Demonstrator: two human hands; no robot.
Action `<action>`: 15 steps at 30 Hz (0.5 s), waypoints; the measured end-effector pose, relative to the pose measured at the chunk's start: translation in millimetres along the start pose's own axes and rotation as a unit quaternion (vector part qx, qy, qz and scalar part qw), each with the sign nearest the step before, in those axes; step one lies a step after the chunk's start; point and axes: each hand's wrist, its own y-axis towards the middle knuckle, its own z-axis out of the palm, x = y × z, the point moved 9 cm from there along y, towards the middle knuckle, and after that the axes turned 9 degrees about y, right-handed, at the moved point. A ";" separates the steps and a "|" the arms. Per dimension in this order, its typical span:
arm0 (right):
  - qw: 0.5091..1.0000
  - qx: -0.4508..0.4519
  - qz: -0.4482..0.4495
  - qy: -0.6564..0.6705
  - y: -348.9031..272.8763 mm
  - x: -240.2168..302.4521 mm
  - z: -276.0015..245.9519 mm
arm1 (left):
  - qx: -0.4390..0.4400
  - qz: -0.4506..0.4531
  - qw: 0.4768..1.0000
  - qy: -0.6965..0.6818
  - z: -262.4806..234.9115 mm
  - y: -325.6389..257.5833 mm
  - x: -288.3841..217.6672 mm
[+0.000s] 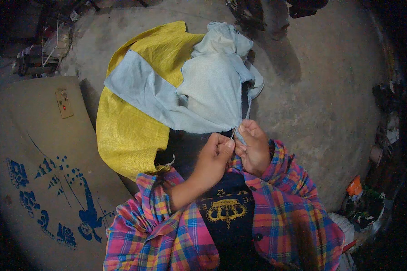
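Observation:
A pale blue denim-like cloth (212,86) lies in folds across my lap, with one long panel stretching to the left. Under it is a yellow woven sheet (126,140), spread over my legs. My right hand (254,147) pinches the cloth's lower corner, and a narrow strip of it shows below the fingers. Close beside it, my left hand (214,156) is closed in a pinch at the same corner. Something thin and pale sticks up from its fingertips; whether it is thread, a cloth edge or a small tool is unclear.
To my left is a large brown cardboard sheet (45,126) with blue printing and a small switch panel (64,103). Dark clutter lines the right rim, near an orange item (354,186). Concrete floor (321,104) surrounds me; dark objects stand at the top.

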 end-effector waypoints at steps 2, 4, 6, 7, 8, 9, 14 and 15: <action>1.000 0.004 0.002 0.007 -0.2 0.3 1.1 | -0.003 0.021 1.000 0.006 -1.4 -0.2 -1.9; 1.000 0.017 0.003 0.015 -0.6 0.7 4.0 | 0.002 0.017 1.000 -0.023 -1.3 0.6 1.6; 1.000 0.001 0.007 0.002 -1.2 0.2 2.1 | 0.006 0.014 1.000 -0.027 -0.9 1.5 4.7; 1.000 -0.004 0.009 -0.002 -1.5 0.1 1.5 | 0.010 0.014 1.000 -0.018 -0.2 2.2 5.6; 1.000 -0.005 0.009 -0.007 -1.6 0.4 1.6 | 0.014 0.015 1.000 -0.009 0.9 3.0 6.1; 1.000 -0.004 0.008 -0.010 -1.8 0.8 1.9 | 0.012 0.015 1.000 -0.005 1.1 4.0 6.6; 1.000 -0.009 0.011 -0.002 -2.2 0.5 1.7 | -0.005 0.006 1.000 -0.005 0.2 5.2 7.9; 1.000 -0.018 0.011 -0.004 -2.3 0.2 0.2 | 0.003 0.002 1.000 -0.013 1.5 4.5 8.5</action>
